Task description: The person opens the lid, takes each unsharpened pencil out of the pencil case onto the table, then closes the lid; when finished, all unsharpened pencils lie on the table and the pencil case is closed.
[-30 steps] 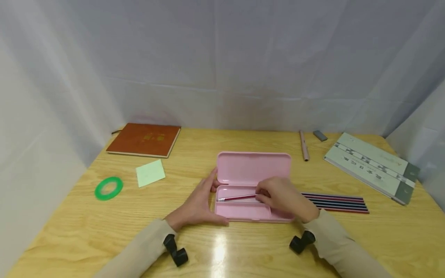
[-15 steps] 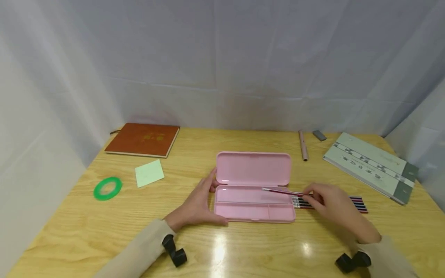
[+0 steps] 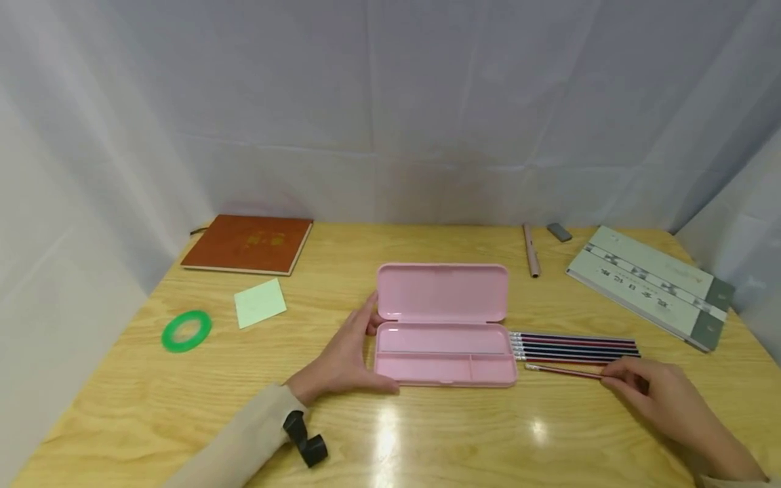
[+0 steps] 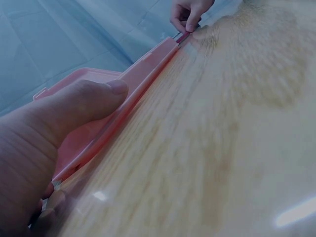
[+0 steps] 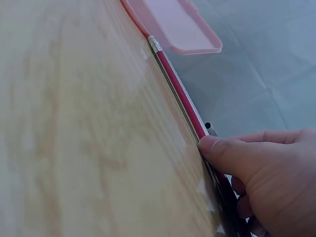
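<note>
A pink pencil case lies open on the table, its lid tipped back and its compartments facing up. My left hand holds the case's left end, thumb along the front edge and fingers at the back; the left wrist view shows that thumb against the rim. At the right, my right hand pinches a red pencil near its far end, the eraser end pointing toward the case. Just behind it, a row of several dark and red striped pencils lies beside the case, erasers to the left.
Back left are a brown notebook, a pale green sticky note and a green tape roll. Back right hold a pink pen, a grey eraser and a grey-green book. A white curtain hangs behind the table.
My right hand has lifted the red pencil out of the case's rear compartment and carried it right, to the front of the pencil row. My left hand stays at the case.
</note>
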The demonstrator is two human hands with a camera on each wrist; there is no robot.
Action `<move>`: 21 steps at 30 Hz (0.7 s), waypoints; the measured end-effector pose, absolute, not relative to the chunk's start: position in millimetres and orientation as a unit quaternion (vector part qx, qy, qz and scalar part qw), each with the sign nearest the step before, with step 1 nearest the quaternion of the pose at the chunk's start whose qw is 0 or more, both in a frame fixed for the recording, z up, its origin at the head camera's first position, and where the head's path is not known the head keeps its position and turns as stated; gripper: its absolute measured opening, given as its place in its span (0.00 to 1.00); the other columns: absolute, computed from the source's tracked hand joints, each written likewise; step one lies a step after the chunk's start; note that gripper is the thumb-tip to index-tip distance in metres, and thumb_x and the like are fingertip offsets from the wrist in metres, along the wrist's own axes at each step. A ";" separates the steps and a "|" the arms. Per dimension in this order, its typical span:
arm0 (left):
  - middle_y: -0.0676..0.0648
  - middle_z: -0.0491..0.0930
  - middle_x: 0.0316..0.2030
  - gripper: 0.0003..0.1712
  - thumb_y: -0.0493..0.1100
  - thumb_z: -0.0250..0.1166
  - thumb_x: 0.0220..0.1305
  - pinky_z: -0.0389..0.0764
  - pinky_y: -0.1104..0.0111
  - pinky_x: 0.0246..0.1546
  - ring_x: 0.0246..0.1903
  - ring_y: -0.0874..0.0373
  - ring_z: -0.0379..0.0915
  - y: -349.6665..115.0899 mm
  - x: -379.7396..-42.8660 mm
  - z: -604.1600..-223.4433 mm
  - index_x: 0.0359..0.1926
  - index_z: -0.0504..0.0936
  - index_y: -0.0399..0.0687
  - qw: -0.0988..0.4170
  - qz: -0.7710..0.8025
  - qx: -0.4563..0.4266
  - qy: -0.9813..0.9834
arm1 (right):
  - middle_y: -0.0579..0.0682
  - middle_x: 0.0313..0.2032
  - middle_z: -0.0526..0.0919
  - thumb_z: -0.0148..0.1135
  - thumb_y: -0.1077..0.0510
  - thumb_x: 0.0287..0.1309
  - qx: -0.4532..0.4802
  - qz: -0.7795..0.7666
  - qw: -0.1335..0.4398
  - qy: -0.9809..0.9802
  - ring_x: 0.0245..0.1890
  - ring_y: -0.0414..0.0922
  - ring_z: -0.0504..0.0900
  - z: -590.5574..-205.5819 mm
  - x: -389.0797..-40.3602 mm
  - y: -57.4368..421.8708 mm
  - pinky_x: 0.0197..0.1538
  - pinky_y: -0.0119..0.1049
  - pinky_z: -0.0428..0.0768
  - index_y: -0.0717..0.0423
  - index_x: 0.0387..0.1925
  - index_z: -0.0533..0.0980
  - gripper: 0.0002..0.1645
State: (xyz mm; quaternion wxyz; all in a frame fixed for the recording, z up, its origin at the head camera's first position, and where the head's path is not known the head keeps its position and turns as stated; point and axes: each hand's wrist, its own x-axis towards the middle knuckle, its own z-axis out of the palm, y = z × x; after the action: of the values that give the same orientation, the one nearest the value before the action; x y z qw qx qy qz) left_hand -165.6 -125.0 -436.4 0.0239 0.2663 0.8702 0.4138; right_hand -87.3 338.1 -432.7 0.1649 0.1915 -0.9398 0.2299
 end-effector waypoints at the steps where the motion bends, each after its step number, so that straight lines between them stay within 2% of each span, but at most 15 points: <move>1: 0.53 0.70 0.52 0.86 0.59 0.85 0.21 0.72 0.62 0.53 0.48 0.60 0.64 -124.8 -165.6 -436.4 0.77 0.36 0.53 0.024 0.414 0.267 0.870 | 0.27 0.17 0.65 0.73 0.67 0.44 0.194 0.231 0.167 -0.939 0.17 0.26 0.60 -433.2 -87.7 338.0 0.21 0.19 0.59 0.42 0.29 0.80 0.16; 6: 0.54 0.70 0.52 0.86 0.60 0.85 0.21 0.71 0.62 0.53 0.48 0.60 0.64 -124.8 -165.3 -436.2 0.77 0.36 0.55 0.027 0.414 0.265 0.871 | 0.28 0.17 0.64 0.73 0.66 0.45 0.204 0.236 0.163 -0.936 0.17 0.26 0.60 -433.3 -94.2 330.9 0.21 0.19 0.60 0.39 0.29 0.79 0.17; 21: 0.52 0.69 0.52 0.85 0.60 0.84 0.23 0.71 0.61 0.54 0.48 0.59 0.64 -124.9 -165.8 -436.0 0.77 0.36 0.53 0.028 0.412 0.268 0.871 | 0.30 0.17 0.64 0.69 0.64 0.53 0.275 0.299 0.107 -0.908 0.17 0.26 0.60 -422.0 -130.9 262.4 0.21 0.24 0.64 0.46 0.31 0.79 0.10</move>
State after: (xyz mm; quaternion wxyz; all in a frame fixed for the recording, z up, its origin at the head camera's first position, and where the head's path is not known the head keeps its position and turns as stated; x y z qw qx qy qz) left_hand -165.8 -124.9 -436.0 0.0282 0.2677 0.8705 0.4120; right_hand -130.9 262.4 -422.0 0.1075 0.2750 -0.9076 0.2986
